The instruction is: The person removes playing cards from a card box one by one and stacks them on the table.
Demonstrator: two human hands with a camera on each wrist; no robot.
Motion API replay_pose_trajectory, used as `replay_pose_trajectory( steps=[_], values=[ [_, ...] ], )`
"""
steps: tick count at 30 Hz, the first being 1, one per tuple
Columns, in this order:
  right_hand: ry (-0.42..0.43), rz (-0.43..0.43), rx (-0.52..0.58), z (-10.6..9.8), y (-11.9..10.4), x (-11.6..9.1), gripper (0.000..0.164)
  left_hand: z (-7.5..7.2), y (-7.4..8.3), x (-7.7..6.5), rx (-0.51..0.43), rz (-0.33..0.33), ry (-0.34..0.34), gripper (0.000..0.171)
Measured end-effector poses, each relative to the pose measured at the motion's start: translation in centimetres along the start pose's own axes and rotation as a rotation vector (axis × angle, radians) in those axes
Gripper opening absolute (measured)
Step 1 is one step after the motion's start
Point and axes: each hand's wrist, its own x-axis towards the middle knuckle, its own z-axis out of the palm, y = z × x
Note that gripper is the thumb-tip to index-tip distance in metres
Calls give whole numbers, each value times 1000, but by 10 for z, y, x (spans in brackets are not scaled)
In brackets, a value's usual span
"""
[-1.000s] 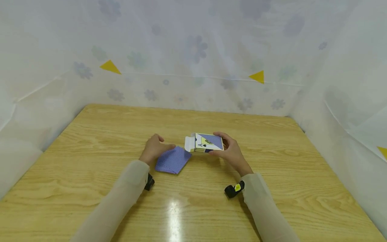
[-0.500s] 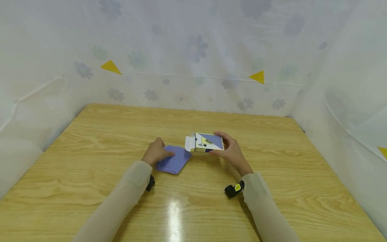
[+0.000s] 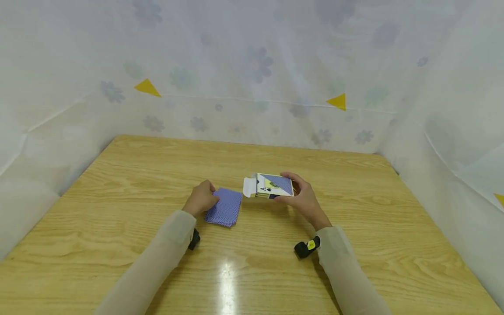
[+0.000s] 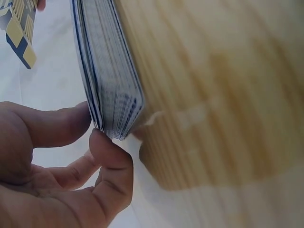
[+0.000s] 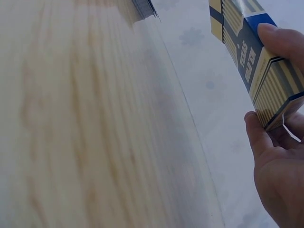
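A deck of playing cards with blue patterned backs is near the middle of the table, its stack slightly uneven along the front edge. My left hand pinches its left side, thumb on the top face. Seen from the left wrist, the index finger curls against the end of the stacked card edges. My right hand grips a card box by its right end, above the table. The box's flap hangs open toward the deck. Its striped side shows in the right wrist view.
Both hands work over a wooden table. Pale flowered sheeting hangs behind it and at both sides, with yellow triangles on it. A black camera strap is round each wrist.
My left hand has come down onto the deck and now pinches its left side. The deck has turned and its right corner has drawn leftward. The right hand and box stay nearly still.
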Motion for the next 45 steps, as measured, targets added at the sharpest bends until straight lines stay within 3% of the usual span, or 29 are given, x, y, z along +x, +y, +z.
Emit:
replay_pose_trajectory(
  steps=[12, 26, 36, 45],
  values=[
    [3, 6, -2, -1, -2, 0, 70, -6, -1, -1, -44, 19, -1, 30],
    [-12, 0, -11, 1, 1, 0, 73, -11, 26, 4, -166, 70, 55, 30],
    [-21, -16, -10, 4, 0, 1, 72, 0, 49, 3, -252, 75, -32, 38],
    [-28, -18, -6, 6, -1, 3, 71, 12, 55, 1, -347, 82, -138, 50]
  ],
)
